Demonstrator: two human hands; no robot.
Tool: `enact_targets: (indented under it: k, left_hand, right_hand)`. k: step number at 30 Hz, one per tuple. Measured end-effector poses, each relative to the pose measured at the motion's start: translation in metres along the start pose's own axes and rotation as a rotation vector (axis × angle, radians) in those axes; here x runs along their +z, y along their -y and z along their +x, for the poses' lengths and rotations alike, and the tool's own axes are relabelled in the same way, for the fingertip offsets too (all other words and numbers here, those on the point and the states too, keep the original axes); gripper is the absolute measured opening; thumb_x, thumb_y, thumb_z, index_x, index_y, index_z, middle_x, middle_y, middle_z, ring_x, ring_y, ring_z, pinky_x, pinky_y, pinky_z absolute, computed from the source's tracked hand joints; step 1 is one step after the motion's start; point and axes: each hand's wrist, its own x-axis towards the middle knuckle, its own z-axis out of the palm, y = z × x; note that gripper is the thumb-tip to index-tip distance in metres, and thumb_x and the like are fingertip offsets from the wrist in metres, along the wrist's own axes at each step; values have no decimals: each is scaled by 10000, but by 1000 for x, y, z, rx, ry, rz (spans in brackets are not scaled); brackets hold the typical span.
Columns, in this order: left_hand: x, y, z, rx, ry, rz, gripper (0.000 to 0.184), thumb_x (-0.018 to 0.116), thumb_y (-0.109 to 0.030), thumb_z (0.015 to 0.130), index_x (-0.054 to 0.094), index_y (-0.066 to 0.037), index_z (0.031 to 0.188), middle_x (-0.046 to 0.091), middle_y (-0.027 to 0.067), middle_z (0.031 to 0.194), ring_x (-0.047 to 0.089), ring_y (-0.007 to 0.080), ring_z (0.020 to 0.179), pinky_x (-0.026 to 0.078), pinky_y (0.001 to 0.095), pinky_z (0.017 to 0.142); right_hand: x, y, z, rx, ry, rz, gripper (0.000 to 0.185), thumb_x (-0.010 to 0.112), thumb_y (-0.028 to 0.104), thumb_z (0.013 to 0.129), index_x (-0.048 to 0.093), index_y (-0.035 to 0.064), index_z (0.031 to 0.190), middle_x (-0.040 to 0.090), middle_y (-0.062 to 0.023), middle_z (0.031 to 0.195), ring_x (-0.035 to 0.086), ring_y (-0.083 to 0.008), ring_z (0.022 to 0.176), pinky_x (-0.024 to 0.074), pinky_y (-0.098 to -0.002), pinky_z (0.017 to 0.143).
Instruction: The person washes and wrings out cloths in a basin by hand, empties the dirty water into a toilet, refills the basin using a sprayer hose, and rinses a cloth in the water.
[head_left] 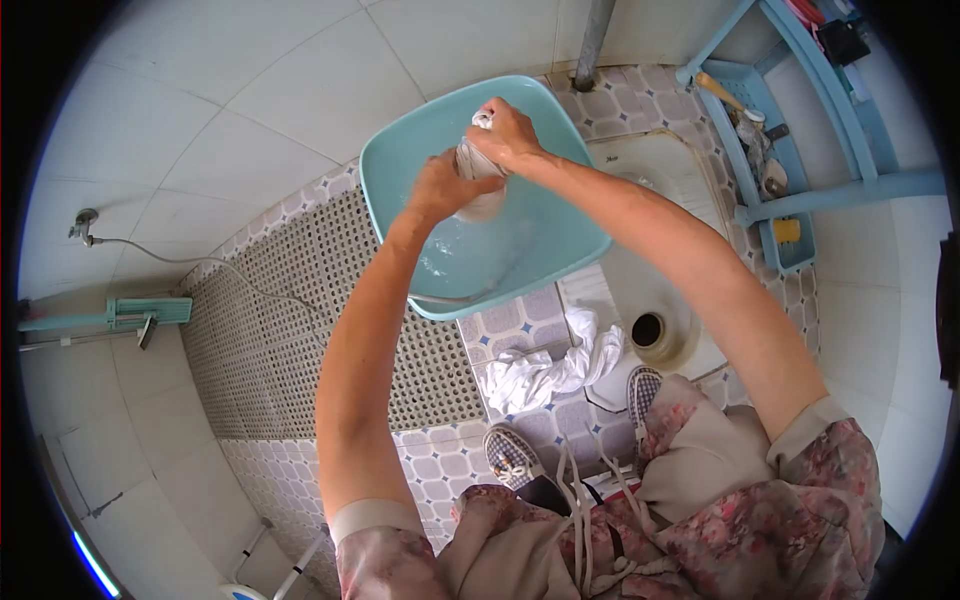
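Note:
A light blue plastic basin (pixel 395 215) holds water, and both my hands are over it. My right hand (pixel 507 138) is closed on the upper end of a wet whitish cloth (pixel 482 207). Lower on the same cloth, my left hand (pixel 442 187) grips its side, with the thumb laid across it. The cloth hangs bunched between the hands, its lower part near the water; whether it touches the surface I cannot tell. A thin grey hose (pixel 445 299) runs into the basin over the near rim.
A crumpled white garment (pixel 545 368) lies on the tiled floor by my shoes. Right of the basin is a squat toilet (pixel 690 345) with an open drain hole. A perforated mat (pixel 300 300) covers the floor at left. A blue shelf (pixel 850 110) holding brushes stands at right.

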Motion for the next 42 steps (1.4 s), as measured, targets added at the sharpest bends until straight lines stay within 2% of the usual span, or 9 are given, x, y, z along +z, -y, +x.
enact_targets:
  k: [4, 7, 10, 16, 22, 27, 34, 40, 42]
  left_hand:
    - [14, 40, 7, -114, 26, 75, 1007, 741, -613, 760, 410, 39, 1452, 550, 269, 1338, 565, 379, 1226, 457, 456, 1039]
    - [32, 30, -16, -459, -41, -696, 961, 615, -677, 842, 369, -5, 1483, 475, 235, 1425, 500, 386, 1292, 418, 490, 1076]
    - [37, 20, -22, -437, 176, -1466, 869, 484, -695, 916, 369, -50, 1486, 472, 197, 1431, 446, 368, 1341, 382, 510, 1105]
    - [11, -11, -17, -356, 52, -1877, 723, 427, -649, 969, 456, -75, 1409, 523, 160, 1392, 518, 353, 1279, 426, 526, 1067]
    - [-2, -36, -18, -206, -67, -1797, 545, 532, -471, 934, 541, -59, 1291, 624, 145, 1248, 626, 326, 1133, 514, 492, 985]
    - [-18, -56, -27, -83, -242, -1652, 416, 649, -168, 837, 575, -15, 1217, 643, 133, 1170, 644, 297, 1058, 538, 431, 939]
    - [-25, -66, -31, 297, -360, -1108, 345, 676, -59, 767, 633, -15, 1107, 620, 133, 1260, 616, 246, 1107, 509, 368, 952]
    - [-32, -93, -64, 663, -147, -756, 283, 649, 6, 722, 641, -71, 994, 665, 122, 1175, 625, 250, 1113, 502, 394, 966]
    - [-32, -100, -68, 843, -175, -542, 279, 663, 5, 695, 658, -78, 961, 663, 125, 1147, 633, 269, 1098, 512, 405, 950]
  right_hand:
    - [16, -40, -3, -284, -258, -46, 297, 693, 231, 834, 594, 43, 1042, 639, -179, 982, 613, -374, 917, 501, -466, 808]
    - [22, -48, -8, -224, -365, 19, 268, 700, 230, 840, 593, 49, 1006, 615, -169, 949, 587, -373, 874, 486, -473, 778]
    - [13, -37, -14, -248, -349, 149, 264, 699, 227, 852, 610, 50, 1026, 631, -172, 978, 609, -350, 904, 494, -449, 806]
    - [-36, 22, -67, -233, -68, 525, 299, 686, 265, 900, 623, 45, 1093, 652, -119, 1000, 623, -207, 951, 503, -351, 843]
    - [-55, 42, -82, -136, -22, 872, 249, 682, 234, 931, 611, 73, 1107, 609, -17, 1021, 565, -92, 938, 481, -272, 829]
    - [-51, 33, -75, 175, -26, 1273, 349, 671, 314, 937, 574, 78, 1175, 619, -43, 1079, 599, -149, 961, 507, -331, 874]
    - [-60, 24, -81, 515, 355, 1577, 380, 552, 412, 988, 560, 110, 1219, 625, -62, 1188, 630, -211, 1108, 532, -405, 966]
    - [-72, 5, -81, 219, 827, 1488, 395, 557, 398, 972, 551, 112, 1245, 630, -60, 1202, 663, -203, 1074, 584, -403, 916]
    - [-68, -1, -82, 237, 728, 1351, 331, 572, 359, 958, 617, 82, 1133, 661, -52, 1059, 664, -179, 981, 576, -354, 834]
